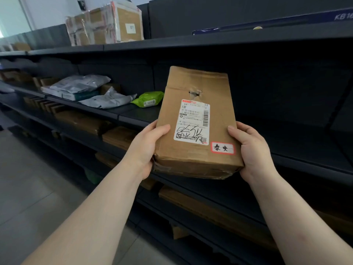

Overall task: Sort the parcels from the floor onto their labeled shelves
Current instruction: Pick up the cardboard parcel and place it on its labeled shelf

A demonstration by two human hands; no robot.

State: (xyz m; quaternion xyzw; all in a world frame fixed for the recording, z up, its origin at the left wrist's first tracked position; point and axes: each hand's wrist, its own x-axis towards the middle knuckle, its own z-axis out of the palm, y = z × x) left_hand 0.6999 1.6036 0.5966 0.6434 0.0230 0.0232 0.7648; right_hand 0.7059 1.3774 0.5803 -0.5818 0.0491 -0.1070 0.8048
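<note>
A brown cardboard parcel (196,88) is held up in front of the dark shelving unit (172,44). It has a white shipping label with black handwriting, a small red-bordered sticker at its lower right and a torn hole near the middle. My left hand (148,148) grips its lower left edge, thumb on the front face. My right hand (252,150) grips its lower right edge, thumb beside the sticker. The parcel is tilted, its top leaning toward the middle shelf (133,113).
On the middle shelf to the left lie grey plastic mailers (80,87) and a green packet (149,99). Taped cardboard boxes (107,23) stand on the top shelf. Flat brown boxes (200,203) fill the lower shelves. Pale tiled floor (38,188) runs along the left.
</note>
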